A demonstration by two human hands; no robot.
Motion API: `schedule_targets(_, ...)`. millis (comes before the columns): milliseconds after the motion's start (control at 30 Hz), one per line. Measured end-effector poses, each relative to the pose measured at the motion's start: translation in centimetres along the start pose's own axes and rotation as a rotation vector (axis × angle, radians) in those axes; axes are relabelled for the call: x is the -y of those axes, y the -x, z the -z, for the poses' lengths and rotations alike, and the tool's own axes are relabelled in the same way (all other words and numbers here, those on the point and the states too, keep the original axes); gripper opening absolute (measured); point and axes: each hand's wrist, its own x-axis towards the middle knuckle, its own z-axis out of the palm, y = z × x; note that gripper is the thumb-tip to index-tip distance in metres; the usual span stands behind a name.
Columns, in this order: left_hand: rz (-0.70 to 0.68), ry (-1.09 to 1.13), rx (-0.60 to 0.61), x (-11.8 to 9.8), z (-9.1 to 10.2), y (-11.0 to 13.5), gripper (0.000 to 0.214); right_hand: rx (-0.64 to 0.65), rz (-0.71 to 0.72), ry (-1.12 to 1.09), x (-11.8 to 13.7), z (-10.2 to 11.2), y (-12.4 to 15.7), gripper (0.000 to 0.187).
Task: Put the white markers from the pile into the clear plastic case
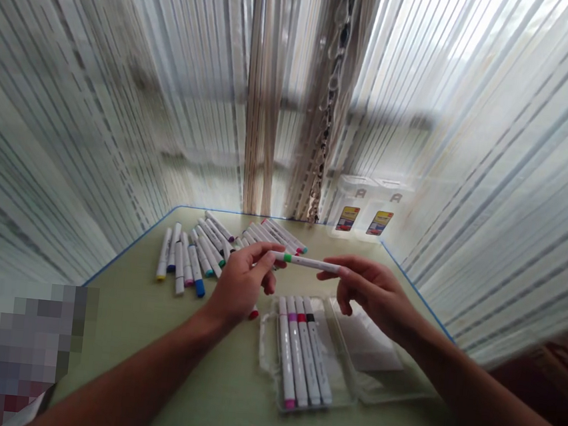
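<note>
A pale string curtain (186, 83) formed the backdrop, with a strand of clear beads (334, 70) hanging near its centre. Before it stood a pale green desk (122, 331) with a blue edge. On the desk lay an open clear case (342, 386), its lid (388, 387) folded out to the right. To the left, farther back, loose markers (194, 266) were heaped, their ends in several colours. The left hand (242, 276) was clamped on one end of a marker; the right hand (377, 292) pinched the opposite end. Two upright clear cases (348, 219) with yellow labels stood side by side at the rear right. Four markers (309, 359) lay in parallel in the open case, with purple, red and black bands visible on three. The held green-banded marker (309, 264) lay nearly level above the desk, just beyond the open case, its green band nearer the left hand.
</note>
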Motion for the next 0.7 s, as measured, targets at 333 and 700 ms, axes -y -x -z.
schedule_targets(333,0.012,0.018,0.041,-0.1,0.1,0.1,0.024,-0.023,-0.021,0.056,0.5,-0.2,0.0,0.036)
schedule_targets(700,-0.021,0.201,0.286,-0.8,-0.3,1.4,0.032,-0.203,-0.028,-0.177,-0.1,0.2,-0.8,0.033)
